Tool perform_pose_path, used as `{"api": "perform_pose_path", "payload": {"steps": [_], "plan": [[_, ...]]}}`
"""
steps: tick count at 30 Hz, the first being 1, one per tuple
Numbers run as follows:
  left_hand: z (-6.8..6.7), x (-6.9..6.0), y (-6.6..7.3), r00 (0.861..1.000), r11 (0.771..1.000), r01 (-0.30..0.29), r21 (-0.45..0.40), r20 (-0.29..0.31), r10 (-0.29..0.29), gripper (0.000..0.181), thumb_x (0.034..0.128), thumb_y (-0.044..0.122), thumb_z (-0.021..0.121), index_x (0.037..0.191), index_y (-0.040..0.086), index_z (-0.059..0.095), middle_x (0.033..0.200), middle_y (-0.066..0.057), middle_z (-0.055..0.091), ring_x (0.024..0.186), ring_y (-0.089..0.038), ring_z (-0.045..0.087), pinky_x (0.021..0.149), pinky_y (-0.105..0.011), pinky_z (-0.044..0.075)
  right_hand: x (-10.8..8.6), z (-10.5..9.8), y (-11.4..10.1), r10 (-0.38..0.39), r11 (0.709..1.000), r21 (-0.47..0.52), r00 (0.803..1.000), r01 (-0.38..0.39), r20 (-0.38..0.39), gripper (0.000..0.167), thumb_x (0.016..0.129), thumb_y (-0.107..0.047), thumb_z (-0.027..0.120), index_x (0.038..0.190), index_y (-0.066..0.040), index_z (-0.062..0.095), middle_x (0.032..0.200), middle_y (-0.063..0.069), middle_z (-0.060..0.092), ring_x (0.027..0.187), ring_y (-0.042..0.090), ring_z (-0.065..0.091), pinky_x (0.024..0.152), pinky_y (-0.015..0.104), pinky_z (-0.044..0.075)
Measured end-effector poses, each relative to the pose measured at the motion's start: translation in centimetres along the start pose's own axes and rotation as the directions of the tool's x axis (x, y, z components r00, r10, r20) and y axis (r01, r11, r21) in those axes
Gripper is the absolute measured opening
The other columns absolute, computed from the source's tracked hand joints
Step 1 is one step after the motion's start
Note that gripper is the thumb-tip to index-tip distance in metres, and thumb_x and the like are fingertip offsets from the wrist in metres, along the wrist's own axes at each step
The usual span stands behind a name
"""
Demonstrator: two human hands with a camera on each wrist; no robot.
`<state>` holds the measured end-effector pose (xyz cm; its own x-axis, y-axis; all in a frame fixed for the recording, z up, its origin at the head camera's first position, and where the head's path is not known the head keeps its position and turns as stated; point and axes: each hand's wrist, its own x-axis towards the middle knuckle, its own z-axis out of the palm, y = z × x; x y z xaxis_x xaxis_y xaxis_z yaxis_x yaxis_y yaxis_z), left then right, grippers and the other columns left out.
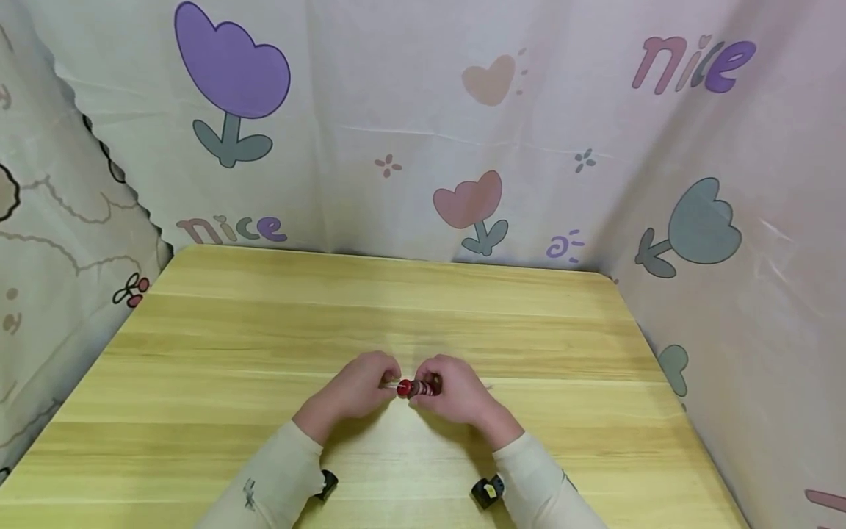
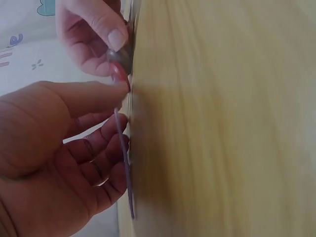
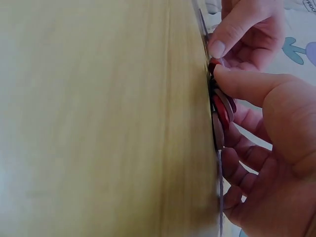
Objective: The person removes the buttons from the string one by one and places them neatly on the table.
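At lower centre of the frame, left hand (image 1: 360, 386) pinches cord (image 2: 124, 158) beside a red bead (image 1: 404, 389); right hand (image 1: 459, 389) clamps discs (image 3: 221, 111) already strung, bare cord left beyond both.

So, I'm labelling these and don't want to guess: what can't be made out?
Right wrist view: exact count of the discs; right hand overlaps them.
Right wrist view: lower end of the thin strand; bottom edge cuts it off.
Left wrist view: shape of the red piece; blurred, partly behind left hand.
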<state>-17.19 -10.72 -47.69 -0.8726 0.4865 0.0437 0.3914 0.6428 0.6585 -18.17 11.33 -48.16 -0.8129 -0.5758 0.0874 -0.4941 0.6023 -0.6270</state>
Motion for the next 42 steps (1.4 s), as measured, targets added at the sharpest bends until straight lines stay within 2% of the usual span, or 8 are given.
{"api": "perform_pose_path", "payload": {"steps": [7,13,20,25,31,34,37,42], "plan": [[0.0,0.2,0.4,0.998,0.996,-0.059,0.067,0.019,0.058,0.018,0.0875,0.001,0.070,0.076,0.015,0.068,0.073,0.009,0.053,0.070,-0.011,0.048,0.066,-0.032,0.044,0.0,-0.2,-0.2,0.006,1.000,0.019,1.000,-0.006,-0.008,0.014,0.078,-0.014,0.079,0.086,-0.017,0.068,0.075,-0.004,0.059,0.066,0.009,0.051,0.061,0.028,0.044],[0.0,0.0,0.5,1.000,0.999,-0.025,0.024,0.011,0.025,0.019,0.0869,0.003,0.070,0.073,0.016,0.067,0.072,0.009,0.052,0.068,-0.010,0.049,0.063,-0.031,0.045,0.1,-0.1,-0.5,0.002,0.999,0.036,0.999,-0.001,-0.032,0.009,0.078,-0.011,0.072,0.082,-0.018,0.068,0.070,-0.007,0.058,0.062,0.007,0.051,0.058,0.027,0.043],[0.2,0.1,0.5,0.999,0.999,-0.028,-0.022,-0.030,0.027,0.021,0.0862,0.003,0.071,0.070,0.016,0.065,0.069,0.011,0.053,0.066,-0.009,0.050,0.062,-0.030,0.045,0.2,0.3,-0.4,-0.017,0.999,-0.053,0.999,0.014,-0.051,0.010,0.078,-0.017,0.073,0.075,-0.025,0.069,0.071,-0.013,0.056,0.066,0.006,0.052,0.060,0.027,0.044],[0.2,0.0,0.7,0.999,0.998,-0.002,-0.066,-0.049,-0.001,0.021,0.0850,-0.001,0.069,0.071,0.014,0.066,0.068,0.011,0.055,0.065,-0.009,0.051,0.062,-0.030,0.046,0.3,0.3,-0.2,-0.129,0.987,-0.098,0.991,0.124,-0.046,0.008,0.080,-0.020,0.077,0.075,-0.025,0.075,0.073,-0.014,0.057,0.067,0.006,0.052,0.059,0.023,0.043],[0.2,-0.1,0.8,0.997,0.993,0.008,-0.119,-0.073,-0.017,0.021,0.0850,-0.004,0.066,0.071,0.012,0.066,0.070,0.009,0.057,0.068,-0.011,0.053,0.065,-0.031,0.047,0.3,0.2,0.0,-0.291,0.952,-0.111,0.955,0.284,-0.055,0.010,0.080,-0.013,0.077,0.078,-0.023,0.080,0.071,-0.017,0.055,0.065,0.001,0.049,0.058,0.017,0.041],[0.3,-0.1,0.5,0.997,0.989,0.008,-0.146,-0.076,-0.020,0.021,0.0858,-0.003,0.067,0.072,0.012,0.066,0.072,0.010,0.057,0.069,-0.011,0.054,0.065,-0.031,0.047,0.3,0.4,0.3,-0.301,0.954,-0.042,0.950,0.298,-0.080,0.013,0.082,-0.008,0.075,0.082,-0.019,0.081,0.072,-0.017,0.055,0.065,0.001,0.048,0.057,0.017,0.041],[0.3,-0.2,0.2,0.997,0.985,0.014,-0.171,-0.075,-0.027,0.020,0.0865,-0.003,0.067,0.073,0.012,0.066,0.073,0.010,0.058,0.071,-0.012,0.055,0.066,-0.032,0.048,0.1,0.7,0.6,-0.266,0.954,0.116,0.959,0.276,-0.099,0.013,0.084,-0.003,0.075,0.086,-0.015,0.081,0.074,-0.013,0.059,0.065,0.004,0.049,0.056,0.019,0.043],[0.1,-0.4,0.3,0.997,0.968,0.045,-0.248,-0.053,-0.060,0.017,0.0892,-0.002,0.066,0.077,0.010,0.065,0.076,0.005,0.060,0.074,-0.016,0.055,0.069,-0.037,0.047,-0.4,1.0,0.8,-0.150,0.917,0.354,0.982,0.182,-0.115,0.013,0.089,0.001,0.071,0.089,-0.011,0.077,0.077,-0.004,0.064,0.061,0.007,0.048,0.054,0.022,0.041]]}}
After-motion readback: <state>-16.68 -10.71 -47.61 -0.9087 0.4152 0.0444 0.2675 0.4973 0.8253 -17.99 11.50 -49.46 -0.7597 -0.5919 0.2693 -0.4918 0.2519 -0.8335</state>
